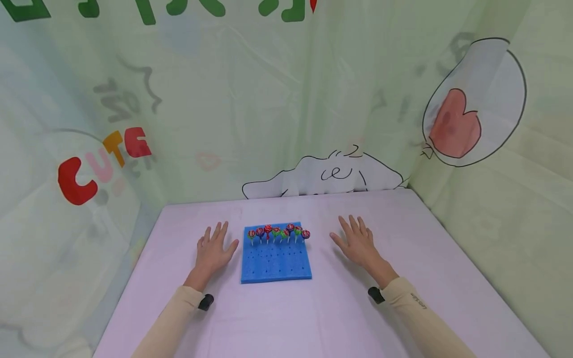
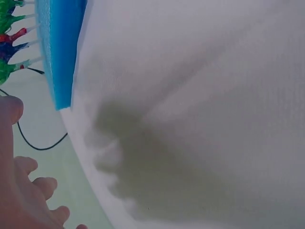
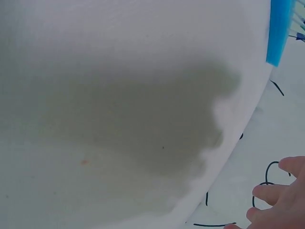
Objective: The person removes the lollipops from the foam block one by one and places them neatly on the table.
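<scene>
A blue foam board [image 1: 275, 263] with rows of small holes lies on the table. Several lollipops [image 1: 268, 229] in red, green and purple wrappers stand by their white sticks in a row along its far part. To the left of the board is my left hand [image 1: 212, 254], its fingers spread and nothing in it. My right hand [image 1: 359, 244] hovers to the board's right, also spread and holding nothing. In the left wrist view some lollipops [image 2: 10, 45] show beyond the board's edge [image 2: 62, 52]. Both hands cast shadows on the tabletop.
The table [image 1: 286, 323] has a pale lilac cover. Behind it and on both sides hang light green cloth walls [image 1: 259, 109] with printed letters and drawings, among them a balloon with a heart [image 1: 474, 104]. A small black device [image 1: 206, 302] sits under each wrist.
</scene>
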### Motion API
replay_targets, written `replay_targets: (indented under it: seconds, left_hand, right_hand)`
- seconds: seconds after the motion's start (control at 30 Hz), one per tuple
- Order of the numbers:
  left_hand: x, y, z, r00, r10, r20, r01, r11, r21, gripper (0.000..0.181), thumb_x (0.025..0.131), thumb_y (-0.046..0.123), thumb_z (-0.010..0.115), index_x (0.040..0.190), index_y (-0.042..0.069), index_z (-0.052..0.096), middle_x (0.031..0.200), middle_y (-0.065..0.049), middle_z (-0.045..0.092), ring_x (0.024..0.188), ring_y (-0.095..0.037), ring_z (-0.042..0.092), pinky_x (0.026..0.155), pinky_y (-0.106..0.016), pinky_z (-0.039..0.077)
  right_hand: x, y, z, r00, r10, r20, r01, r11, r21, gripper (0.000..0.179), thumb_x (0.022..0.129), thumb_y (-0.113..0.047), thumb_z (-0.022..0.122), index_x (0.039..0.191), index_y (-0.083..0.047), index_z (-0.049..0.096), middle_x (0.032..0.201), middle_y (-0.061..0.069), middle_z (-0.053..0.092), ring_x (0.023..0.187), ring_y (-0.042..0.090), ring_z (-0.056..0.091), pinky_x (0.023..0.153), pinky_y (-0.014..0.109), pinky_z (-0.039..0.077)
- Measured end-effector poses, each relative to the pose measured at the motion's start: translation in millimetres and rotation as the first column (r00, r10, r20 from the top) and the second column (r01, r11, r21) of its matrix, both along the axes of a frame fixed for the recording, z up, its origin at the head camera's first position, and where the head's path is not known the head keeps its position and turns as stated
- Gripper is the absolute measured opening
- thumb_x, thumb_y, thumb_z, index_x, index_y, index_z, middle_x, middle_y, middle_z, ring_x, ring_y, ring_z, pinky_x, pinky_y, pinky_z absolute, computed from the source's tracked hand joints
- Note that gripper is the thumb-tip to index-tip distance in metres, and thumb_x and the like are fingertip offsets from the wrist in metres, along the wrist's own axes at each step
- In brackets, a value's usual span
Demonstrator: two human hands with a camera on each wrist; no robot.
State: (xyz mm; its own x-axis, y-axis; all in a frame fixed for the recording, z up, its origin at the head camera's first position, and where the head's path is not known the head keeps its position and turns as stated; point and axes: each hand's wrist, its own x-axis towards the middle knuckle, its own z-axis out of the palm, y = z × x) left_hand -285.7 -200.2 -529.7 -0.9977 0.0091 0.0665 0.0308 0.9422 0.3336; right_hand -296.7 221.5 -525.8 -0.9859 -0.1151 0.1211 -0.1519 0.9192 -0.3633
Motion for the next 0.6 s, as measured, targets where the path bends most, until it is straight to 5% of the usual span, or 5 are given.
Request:
replay_targets:
  seconds: [0.4, 0.6]
  left_hand:
    - [-1.2, 18.3, -7.6, 0.991, -0.122, 0.058, 0.122, 0.993, 0.001, 0.08, 0.098, 0.059, 0.05, 0.16, 0.016, 0.026, 0.167, -0.015, 0.024, 0.154, -0.047, 0.015, 0.12, -0.067, 0.02]
    - [2.1, 26.4, -6.4, 0.986, -0.148, 0.071, 0.149, 0.989, -0.006, 0.079, 0.097, 0.061, 0.05, 0.16, 0.016, 0.029, 0.166, -0.015, 0.026, 0.153, -0.047, 0.015, 0.12, -0.066, 0.021]
  right_hand:
    - [0.0, -13.6, 0.1, 1.0, 0.019, 0.015, -0.019, 1.0, 0.018, 0.072, 0.101, -0.05, 0.052, 0.156, -0.006, 0.035, 0.163, 0.029, 0.021, 0.152, 0.052, 0.008, 0.117, 0.074, 0.012]
    - [2.5, -25.8, 6.6, 0.997, 0.064, -0.039, -0.063, 0.998, 0.024, 0.066, 0.1, -0.045, 0.058, 0.15, -0.005, 0.044, 0.16, 0.027, 0.031, 0.15, 0.05, 0.019, 0.116, 0.073, 0.021]
